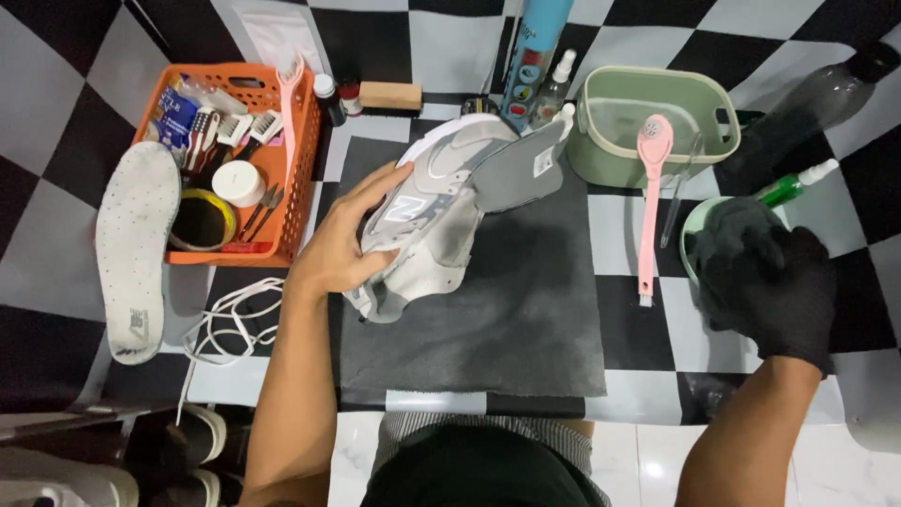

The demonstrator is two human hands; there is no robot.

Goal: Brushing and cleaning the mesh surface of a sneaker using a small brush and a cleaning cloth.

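My bare left hand [343,246] grips the side of a grey and white sneaker [441,202], which stands tilted on a dark grey mat [526,310] with its tongue pulled out toward the back. My right hand [774,291] wears a black glove and is closed on a dark cloth [737,230] over a small pale green bowl [693,235] at the right. A pink long-handled brush [649,197] lies between the mat and the bowl, its head resting on the rim of a green tub [601,141].
An orange basket [300,169] of brushes and tins stands at the back left. A white insole [136,249] and white laces [230,324] lie left of the mat. A blue spray can [530,56], small bottles and a green spray bottle [793,185] stand behind.
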